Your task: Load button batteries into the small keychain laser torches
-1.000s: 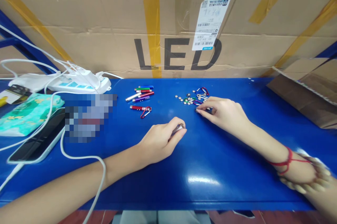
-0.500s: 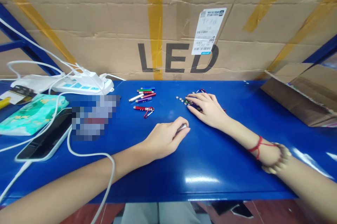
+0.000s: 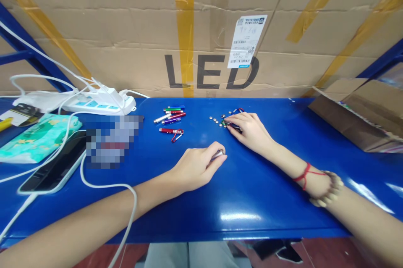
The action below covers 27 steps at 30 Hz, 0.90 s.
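My left hand (image 3: 195, 166) rests on the blue table (image 3: 252, 201) and is closed around a small silver metal tube (image 3: 218, 155), whose tip pokes out past the fingers. My right hand (image 3: 248, 130) lies flat over a little heap of carabiner clips (image 3: 234, 113), fingertips touching them. Several small round button cells (image 3: 216, 121) are scattered just left of that hand. A cluster of mini flashlights in several colours (image 3: 171, 115) lies further left, and a red one with a clip (image 3: 171, 131) sits nearer to me.
A large cardboard box marked LED (image 3: 210, 28) walls off the back. A white power strip (image 3: 100, 102) with cables, a phone (image 3: 52, 167), a green tissue pack (image 3: 37, 135) sit at the left. An open brown carton (image 3: 362, 112) stands at the right.
My right hand slid left and away from me, from the near side of the clip heap to on top of it. My left hand kept its grip on the tube.
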Motion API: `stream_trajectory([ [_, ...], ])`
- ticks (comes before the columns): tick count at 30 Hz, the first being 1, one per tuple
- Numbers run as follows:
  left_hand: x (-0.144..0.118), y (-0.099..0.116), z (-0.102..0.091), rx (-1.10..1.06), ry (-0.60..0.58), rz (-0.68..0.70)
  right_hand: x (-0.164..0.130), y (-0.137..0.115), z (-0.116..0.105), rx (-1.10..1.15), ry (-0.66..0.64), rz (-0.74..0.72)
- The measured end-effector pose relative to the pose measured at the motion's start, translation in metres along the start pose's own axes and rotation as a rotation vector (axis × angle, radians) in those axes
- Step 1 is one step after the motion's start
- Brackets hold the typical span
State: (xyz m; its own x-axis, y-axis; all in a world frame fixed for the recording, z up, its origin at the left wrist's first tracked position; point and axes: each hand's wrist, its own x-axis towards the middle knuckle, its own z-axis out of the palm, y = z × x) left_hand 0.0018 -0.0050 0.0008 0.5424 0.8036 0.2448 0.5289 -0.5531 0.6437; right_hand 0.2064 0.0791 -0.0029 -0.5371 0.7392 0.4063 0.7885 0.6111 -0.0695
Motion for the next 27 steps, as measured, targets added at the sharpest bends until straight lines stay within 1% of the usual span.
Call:
stream_trajectory([
  [5,0.000,0.000,0.001,0.011,-0.002,0.005,0.000,0.004,0.002,-0.005,0.023,-0.047],
  [9,0.000,0.000,0.001,0.013,-0.002,0.002,0.000,0.009,0.004,-0.016,0.093,-0.084],
  [13,0.000,0.001,0.001,0.020,0.002,-0.008,-0.001,0.011,0.004,-0.028,0.142,-0.090],
  [27,0.002,-0.001,0.002,0.014,0.014,0.017,-0.001,0.016,0.008,-0.069,0.108,-0.110],
])
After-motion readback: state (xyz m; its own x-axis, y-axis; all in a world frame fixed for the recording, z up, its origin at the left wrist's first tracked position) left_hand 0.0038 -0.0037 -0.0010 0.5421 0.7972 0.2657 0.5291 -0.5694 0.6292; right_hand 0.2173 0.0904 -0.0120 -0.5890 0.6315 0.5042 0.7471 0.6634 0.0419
